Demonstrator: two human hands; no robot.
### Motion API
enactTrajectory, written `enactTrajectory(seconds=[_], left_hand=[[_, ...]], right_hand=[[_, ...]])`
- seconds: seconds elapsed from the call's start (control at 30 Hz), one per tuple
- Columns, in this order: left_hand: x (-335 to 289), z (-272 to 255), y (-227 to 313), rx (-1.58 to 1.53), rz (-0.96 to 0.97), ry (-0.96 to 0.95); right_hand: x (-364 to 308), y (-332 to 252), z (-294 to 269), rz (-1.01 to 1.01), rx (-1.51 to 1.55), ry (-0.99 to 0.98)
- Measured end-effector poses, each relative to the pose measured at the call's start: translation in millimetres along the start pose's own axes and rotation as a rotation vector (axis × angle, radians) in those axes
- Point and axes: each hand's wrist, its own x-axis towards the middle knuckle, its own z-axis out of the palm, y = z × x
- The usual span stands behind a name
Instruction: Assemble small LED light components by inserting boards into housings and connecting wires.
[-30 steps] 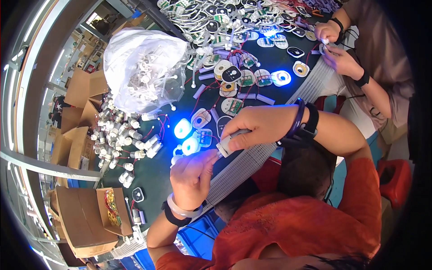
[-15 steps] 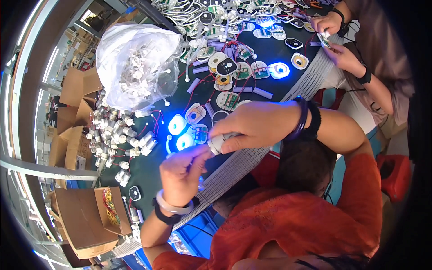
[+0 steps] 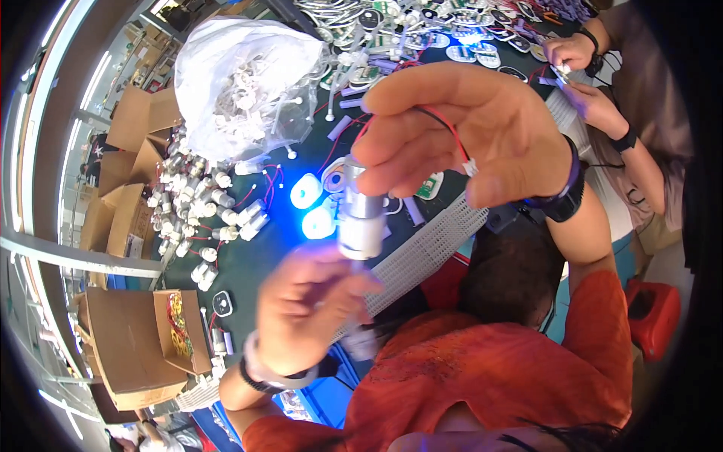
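Observation:
A small silver-and-white pump motor [image 3: 360,226] stands upright, slightly blurred, above my left hand [image 3: 305,309]. That hand is closed round the thin white tube below the motor; a blurred translucent end [image 3: 361,343] hangs beneath the fist. My right hand [image 3: 459,135] is turned palm toward me with fingers stretched and thumb apart. Its fingertips overlap the motor's upper end. Red and black wires [image 3: 449,128] run from among these fingers across the palm to a small white plug [image 3: 471,167] beside the thumb. Two glowing blue-white round boards [image 3: 306,191] lie behind my left hand.
A clear bag of white parts [image 3: 248,87] stands left of centre on the dark table. Several loose motors [image 3: 203,203] are heaped beside it. Circuit boards and purple batteries [image 3: 339,128] spread behind. Cardboard boxes [image 3: 139,346] line the left. A co-worker's hands [image 3: 584,83] hold a part at right.
My right hand has loosened from round the motor and turned palm toward me, showing the wires. The motor now stands upright over my left hand. The view has shifted slightly.

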Motion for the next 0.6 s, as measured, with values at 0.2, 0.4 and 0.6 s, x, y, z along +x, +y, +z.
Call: enactTrajectory(seconds=[0.2,0.4,0.6], left_hand=[[5.6,-6.5,-12.3,0.129,-0.074,0.024],[-4.5,-100.6,-74.8,0.933,-0.100,0.271],[-8.3,-92.7,-91.1,1.180,-0.092,0.195]], right_hand=[[4.8,20.0,17.9,-0.167,-0.088,0.125],[4.1,9.9,-3.0,0.022,-0.437,0.278],[12.5,27.9,-20.3,-0.171,-0.893,0.282]])
